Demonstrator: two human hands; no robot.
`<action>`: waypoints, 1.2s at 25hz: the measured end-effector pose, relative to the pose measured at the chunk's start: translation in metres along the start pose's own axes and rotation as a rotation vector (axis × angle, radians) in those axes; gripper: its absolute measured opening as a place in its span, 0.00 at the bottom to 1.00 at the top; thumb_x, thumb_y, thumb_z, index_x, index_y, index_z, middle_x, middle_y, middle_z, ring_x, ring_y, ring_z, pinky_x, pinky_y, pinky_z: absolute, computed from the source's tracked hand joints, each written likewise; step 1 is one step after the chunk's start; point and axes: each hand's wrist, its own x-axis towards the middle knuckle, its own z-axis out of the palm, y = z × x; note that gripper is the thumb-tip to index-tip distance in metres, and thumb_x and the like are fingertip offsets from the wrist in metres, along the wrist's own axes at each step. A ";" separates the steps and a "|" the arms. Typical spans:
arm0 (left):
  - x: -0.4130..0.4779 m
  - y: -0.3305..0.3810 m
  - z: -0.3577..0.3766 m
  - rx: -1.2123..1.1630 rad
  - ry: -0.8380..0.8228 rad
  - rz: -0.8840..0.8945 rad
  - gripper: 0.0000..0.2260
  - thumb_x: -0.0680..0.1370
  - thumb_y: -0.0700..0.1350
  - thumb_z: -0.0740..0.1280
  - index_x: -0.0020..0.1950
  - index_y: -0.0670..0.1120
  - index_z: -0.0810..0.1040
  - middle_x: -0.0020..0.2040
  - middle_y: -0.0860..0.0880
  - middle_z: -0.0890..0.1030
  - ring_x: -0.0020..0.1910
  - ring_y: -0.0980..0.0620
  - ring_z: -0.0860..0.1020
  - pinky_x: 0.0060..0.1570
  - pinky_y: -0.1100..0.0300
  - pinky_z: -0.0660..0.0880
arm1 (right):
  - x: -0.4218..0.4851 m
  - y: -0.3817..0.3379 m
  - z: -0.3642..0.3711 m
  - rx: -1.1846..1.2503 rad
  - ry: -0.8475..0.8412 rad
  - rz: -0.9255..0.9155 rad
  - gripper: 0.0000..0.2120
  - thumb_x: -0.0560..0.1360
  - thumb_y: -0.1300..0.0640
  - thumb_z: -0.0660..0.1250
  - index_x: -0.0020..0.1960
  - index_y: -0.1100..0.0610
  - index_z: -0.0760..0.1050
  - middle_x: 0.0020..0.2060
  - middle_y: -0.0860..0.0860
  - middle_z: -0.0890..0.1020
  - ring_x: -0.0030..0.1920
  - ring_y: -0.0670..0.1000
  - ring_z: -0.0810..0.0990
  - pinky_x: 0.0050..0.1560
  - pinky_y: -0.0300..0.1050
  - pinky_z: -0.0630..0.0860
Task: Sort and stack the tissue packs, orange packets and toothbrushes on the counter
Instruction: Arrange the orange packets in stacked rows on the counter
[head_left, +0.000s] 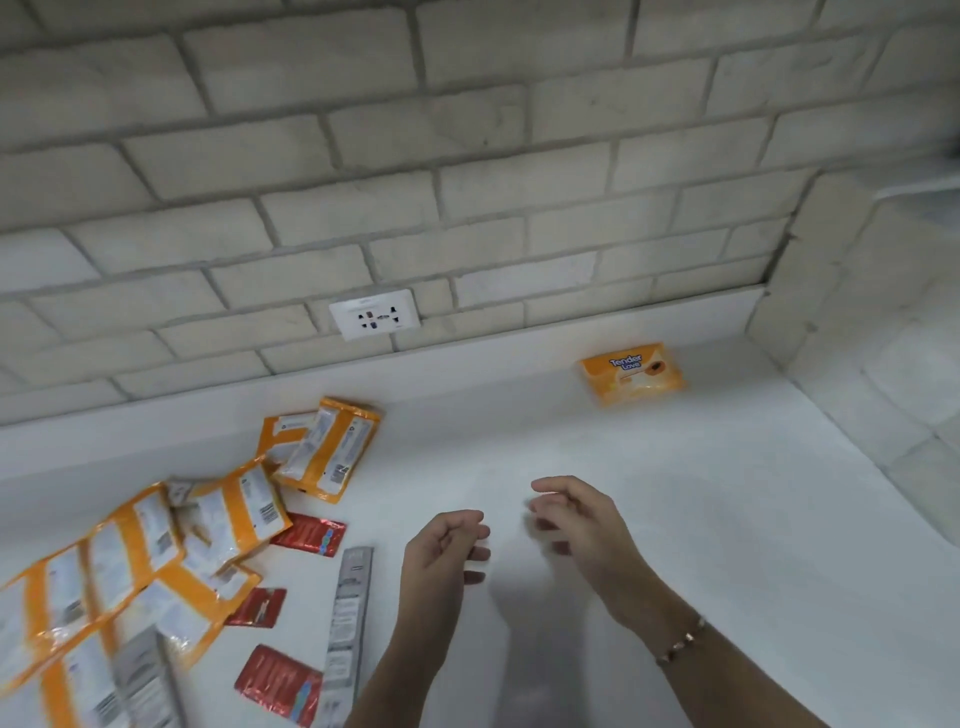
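Tissue pack (631, 373), orange with "Tender Love" on it, lies alone by the back edge of the tabletop (701, 519), toward the right back corner. It looks set there to start its own pile, well apart from the rest. Orange packets (156, 561) sprawl unsorted in overlapping strips at the front left corner, with two more (324, 449) lying nearer the back edge. A toothbrush pack (348, 629), long and grey, lies just beside the heap, with small red packets (310, 535) scattered around it. The left hand (447, 551) and right hand (576, 525) hover over the bare middle, fingers (550, 488) loosely curled and holding nothing, probably between picks.
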 end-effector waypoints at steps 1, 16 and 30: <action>-0.002 -0.002 -0.014 -0.011 0.016 -0.005 0.06 0.82 0.41 0.67 0.52 0.44 0.85 0.48 0.43 0.86 0.42 0.48 0.84 0.39 0.55 0.78 | -0.002 -0.002 0.010 0.111 -0.017 0.084 0.06 0.80 0.59 0.67 0.54 0.56 0.82 0.43 0.53 0.84 0.43 0.54 0.80 0.44 0.49 0.75; -0.014 -0.031 -0.193 -0.151 0.315 -0.039 0.05 0.81 0.42 0.69 0.52 0.43 0.84 0.48 0.42 0.86 0.44 0.44 0.83 0.44 0.48 0.81 | -0.026 0.021 0.146 0.480 -0.232 0.440 0.18 0.78 0.46 0.64 0.61 0.56 0.79 0.53 0.59 0.85 0.51 0.62 0.81 0.46 0.53 0.77; 0.121 -0.018 -0.230 1.536 0.202 0.187 0.30 0.77 0.47 0.66 0.78 0.60 0.62 0.82 0.43 0.53 0.80 0.33 0.50 0.68 0.30 0.66 | -0.040 0.026 0.161 0.327 -0.284 0.452 0.19 0.78 0.47 0.63 0.63 0.57 0.77 0.52 0.58 0.85 0.51 0.60 0.82 0.45 0.49 0.78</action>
